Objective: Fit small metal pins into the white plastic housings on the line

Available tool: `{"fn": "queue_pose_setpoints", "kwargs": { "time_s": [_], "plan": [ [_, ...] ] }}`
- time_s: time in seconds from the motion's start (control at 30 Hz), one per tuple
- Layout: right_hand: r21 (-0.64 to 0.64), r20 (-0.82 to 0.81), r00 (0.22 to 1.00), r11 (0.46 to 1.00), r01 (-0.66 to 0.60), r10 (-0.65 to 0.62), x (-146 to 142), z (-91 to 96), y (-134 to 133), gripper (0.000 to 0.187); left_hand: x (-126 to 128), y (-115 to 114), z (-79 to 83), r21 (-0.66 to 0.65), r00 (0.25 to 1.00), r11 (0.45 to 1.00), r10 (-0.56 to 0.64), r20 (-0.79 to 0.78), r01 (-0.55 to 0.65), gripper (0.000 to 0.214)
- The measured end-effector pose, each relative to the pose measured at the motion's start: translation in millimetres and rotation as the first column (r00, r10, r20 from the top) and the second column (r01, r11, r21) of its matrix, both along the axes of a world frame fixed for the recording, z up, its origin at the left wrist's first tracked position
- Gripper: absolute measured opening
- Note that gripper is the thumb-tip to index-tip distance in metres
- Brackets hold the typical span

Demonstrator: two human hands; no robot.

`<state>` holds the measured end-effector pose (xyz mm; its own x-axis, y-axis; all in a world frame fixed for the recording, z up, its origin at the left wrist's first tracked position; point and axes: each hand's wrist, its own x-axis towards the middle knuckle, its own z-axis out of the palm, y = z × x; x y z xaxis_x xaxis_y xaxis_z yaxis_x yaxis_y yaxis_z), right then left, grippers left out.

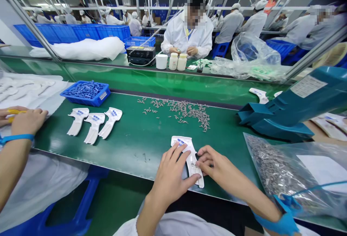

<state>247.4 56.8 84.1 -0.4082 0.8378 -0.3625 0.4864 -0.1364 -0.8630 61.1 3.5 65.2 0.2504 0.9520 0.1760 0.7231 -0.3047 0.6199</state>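
Observation:
A white plastic handle-shaped shell half (193, 153) with small blue pieces at its wide end lies on the green bench, its inner side up. My left hand (171, 171) steadies it, fingers across the upper part and thumb on the lower part. My right hand (213, 163) is curled at the shell's right edge, thumb and fingertips pinched beside small metal pieces (193, 165) in the grip section. What those fingertips hold is hidden. Beyond both hands, many small metal parts (189, 110) lie scattered on the bench.
Three similar shell halves (94, 127) lie left, near a blue bin (101, 98) of blue pieces. A co-worker's hands (29, 120) hold something yellow at far left. On the right are a teal plastic chute-like object (292, 102) and a clear bag (282, 167) of metal parts.

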Motion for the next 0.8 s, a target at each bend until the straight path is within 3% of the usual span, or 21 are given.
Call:
{"fn": "queue_pose_setpoints", "kwargs": {
  "time_s": [0.13,0.2,0.37,0.47,0.53,0.6,0.67,0.7,0.8],
  "plan": [
    [-0.197,-0.167,0.975,0.974,0.11,-0.144,-5.4,1.0,-3.7,0.045,-4.2,-0.8,-3.7,-0.013,0.998,1.0,0.008,0.062,-0.007,0.061],
    [-0.177,-0.155,0.983,0.981,0.074,-0.102,-9.0,2.3,-5.1,0.041,-5.8,-0.7,-6.1,-0.018,0.996,1.0,0.005,0.093,-0.003,0.061],
    [0.017,-0.036,0.999,1.0,0.017,-0.016,-17.7,-3.2,-7.9,0.035,-4.6,-5.0,-4.7,-0.053,0.989,0.999,0.002,0.15,0.006,0.067],
    [-0.054,-0.166,0.986,0.998,0.008,-0.017,-20.3,-2.9,-2.1,0.039,-11.5,-10.9,5.2,-0.02,0.981,0.999,0.04,0.192,-0.036,0.073],
    [-0.151,-0.265,0.963,0.988,0.019,-0.059,-20.0,2.4,13.1,0.041,-28.7,-13.0,11.5,0.052,0.976,0.989,0.128,0.178,-0.139,0.065],
    [-0.159,-0.292,0.948,0.984,0.083,-0.127,-19.5,9.8,41.4,0.037,-58.6,-11.4,13.0,0.152,0.944,0.934,0.304,0.13,-0.322,0.051],
    [-0.036,-0.252,0.95,0.983,0.183,-0.186,-20.6,16.0,82.3,0.03,-98.4,-5.6,7.6,0.271,0.859,0.821,0.509,0.051,-0.503,0.042],
    [0.086,-0.184,0.958,0.967,0.239,-0.221,-21.8,18.3,105.9,0.028,-119.7,-1.7,2.6,0.343,0.814,0.768,0.581,-0.015,-0.542,0.041],
    [0.222,-0.14,0.935,0.91,0.351,-0.326,-24.2,22.3,176.4,0.028,-176.7,9.2,-16.4,0.492,0.647,0.642,0.738,-0.189,-0.588,0.044]
  ]
}}
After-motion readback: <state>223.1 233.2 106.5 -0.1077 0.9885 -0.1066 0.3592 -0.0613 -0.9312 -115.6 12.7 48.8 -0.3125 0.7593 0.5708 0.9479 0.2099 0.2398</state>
